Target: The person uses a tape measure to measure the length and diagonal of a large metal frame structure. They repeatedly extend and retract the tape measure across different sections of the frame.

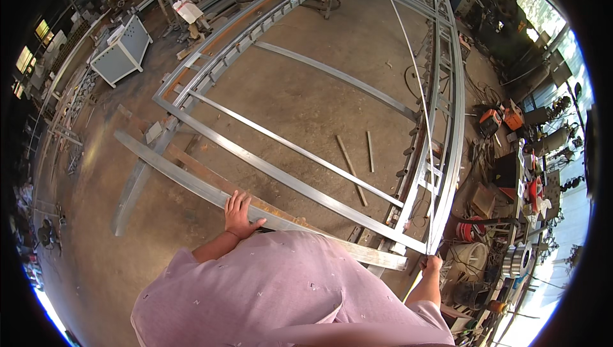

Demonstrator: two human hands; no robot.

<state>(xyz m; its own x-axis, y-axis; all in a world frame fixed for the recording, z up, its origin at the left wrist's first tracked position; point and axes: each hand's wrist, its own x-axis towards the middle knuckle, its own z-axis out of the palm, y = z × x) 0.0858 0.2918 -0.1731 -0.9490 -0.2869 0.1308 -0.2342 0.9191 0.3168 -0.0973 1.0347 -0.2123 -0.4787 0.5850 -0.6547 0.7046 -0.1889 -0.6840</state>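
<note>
My left hand (237,217) lies on a grey steel beam (185,178) in front of me, its fingers stretched out and the thumb apart. At the near right corner of a large welded metal frame (249,157), my right hand (432,263) is closed on a thin measuring tape (412,53). The tape runs taut and diagonally from that corner to the far end of the frame. A short yellow stretch of it shows below my right hand. My fingertips there are small and partly hidden.
A grey box-shaped cabinet (124,50) stands at the left. Two loose strips, one a thin bar (351,169), lie on the floor inside the frame. On the right are orange machines (513,114), a white bucket (468,259), a metal wire spool (517,261) and cables.
</note>
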